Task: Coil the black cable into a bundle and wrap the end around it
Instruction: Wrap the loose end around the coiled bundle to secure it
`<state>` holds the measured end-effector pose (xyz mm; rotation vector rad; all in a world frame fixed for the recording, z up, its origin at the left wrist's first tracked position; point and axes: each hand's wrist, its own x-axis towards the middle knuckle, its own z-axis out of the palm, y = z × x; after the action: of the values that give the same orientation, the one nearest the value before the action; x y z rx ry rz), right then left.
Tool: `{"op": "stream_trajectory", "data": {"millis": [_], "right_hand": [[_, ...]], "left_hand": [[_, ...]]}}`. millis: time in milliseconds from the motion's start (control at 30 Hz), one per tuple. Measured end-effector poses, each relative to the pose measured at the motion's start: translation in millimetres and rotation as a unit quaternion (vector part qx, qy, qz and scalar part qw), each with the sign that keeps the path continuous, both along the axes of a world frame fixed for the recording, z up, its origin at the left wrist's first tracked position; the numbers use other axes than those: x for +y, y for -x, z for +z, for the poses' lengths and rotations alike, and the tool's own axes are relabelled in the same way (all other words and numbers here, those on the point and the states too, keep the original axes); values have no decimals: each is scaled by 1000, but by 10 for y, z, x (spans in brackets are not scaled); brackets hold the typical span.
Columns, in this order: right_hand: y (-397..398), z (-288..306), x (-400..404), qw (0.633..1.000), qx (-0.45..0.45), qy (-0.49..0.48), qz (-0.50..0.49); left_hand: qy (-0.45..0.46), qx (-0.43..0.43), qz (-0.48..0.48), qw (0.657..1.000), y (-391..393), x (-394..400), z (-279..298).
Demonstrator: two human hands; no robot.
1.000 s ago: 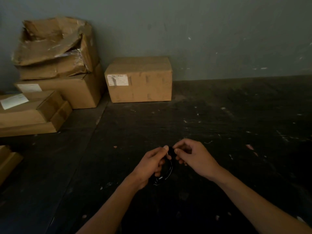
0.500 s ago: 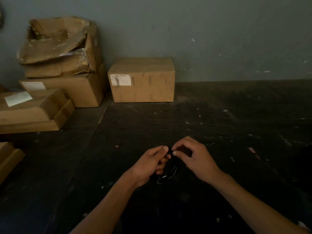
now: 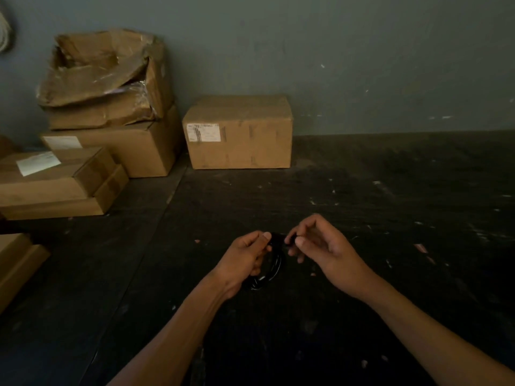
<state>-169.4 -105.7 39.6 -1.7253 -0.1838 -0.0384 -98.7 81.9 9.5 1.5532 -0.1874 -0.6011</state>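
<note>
A black cable (image 3: 271, 270), coiled into a small bundle, hangs between my hands above the dark floor. My left hand (image 3: 245, 257) grips the bundle at its top, thumb pressed on the loops. My right hand (image 3: 320, 246) pinches the cable's loose end between thumb and fingers, just right of the bundle's top. The dim light and dark floor make the cable's strands hard to tell apart.
A closed cardboard box (image 3: 239, 132) stands against the grey wall ahead. A stack of boxes with a torn one on top (image 3: 106, 79) fills the far left, with flatter boxes (image 3: 55, 185) in front and another box (image 3: 16, 263) at the left edge.
My right hand has drawn a little to the right and opened its outer fingers, still pinching the cable end. The left hand keeps its grip on the bundle.
</note>
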Motion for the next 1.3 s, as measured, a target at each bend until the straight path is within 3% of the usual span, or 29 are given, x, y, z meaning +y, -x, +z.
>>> {"op": "stream_trajectory", "data": {"millis": [100, 200, 467, 633, 800, 900, 1133, 1300], "right_hand": [[-40, -13, 62, 984, 102, -127, -66], [-71, -89, 142, 971, 175, -109, -123], [-153, -214, 247, 955, 270, -58, -105], [-142, -293, 251, 945, 291, -88, -118], [-100, -451, 373, 903, 374, -160, -142], [-94, -447, 395, 901, 369, -172, -151], [-78, -459, 436, 939, 248, -150, -187], [-63, -457, 417, 944, 249, -142, -165]], "left_hand": [[-4, -28, 3, 1000, 17, -12, -9], [-5, -55, 4, 998, 34, -13, -32], [-16, -83, -5, 996, 52, -47, -139], [-30, -94, 66, 993, 17, -40, -193], [-30, -108, 92, 989, 28, -87, -192], [-32, -110, 104, 988, 40, -107, -204], [17, -43, 171, 984, -2, -114, -230], [44, -19, 165, 985, 31, -120, -203]]}}
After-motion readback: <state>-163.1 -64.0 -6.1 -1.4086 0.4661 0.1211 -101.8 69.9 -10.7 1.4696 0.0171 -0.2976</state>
